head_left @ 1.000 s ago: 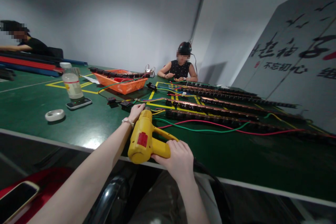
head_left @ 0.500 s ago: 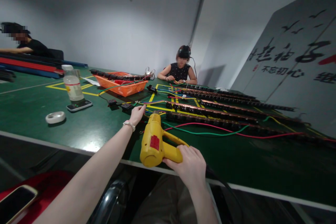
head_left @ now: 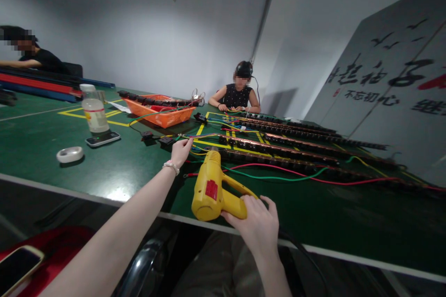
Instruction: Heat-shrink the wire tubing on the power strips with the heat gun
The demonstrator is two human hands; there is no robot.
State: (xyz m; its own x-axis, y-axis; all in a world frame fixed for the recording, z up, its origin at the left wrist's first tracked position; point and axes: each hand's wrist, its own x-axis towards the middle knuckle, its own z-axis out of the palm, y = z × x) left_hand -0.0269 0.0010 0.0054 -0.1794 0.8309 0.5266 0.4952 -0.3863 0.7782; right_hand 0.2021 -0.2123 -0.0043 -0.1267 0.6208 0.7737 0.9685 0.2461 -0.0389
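Yellow plastic heat gun (head_left: 211,190) in right hand (head_left: 258,220)

Grasping it by the handle (head_left: 235,205), over the near side of the green table (head_left: 114,162). With left hand (head_left: 181,151) just beside thin multicoloured wires (head_left: 206,136), can't tell if grasping any tbh.

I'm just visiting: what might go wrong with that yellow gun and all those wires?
Whether the heat gun is on, I can't tell. If so, the left hand, close beside its nozzle, might get burned. Hot air could also harm the black strips beyond the nozzle. And the loose green wire might snag if the right hand swings the gun.
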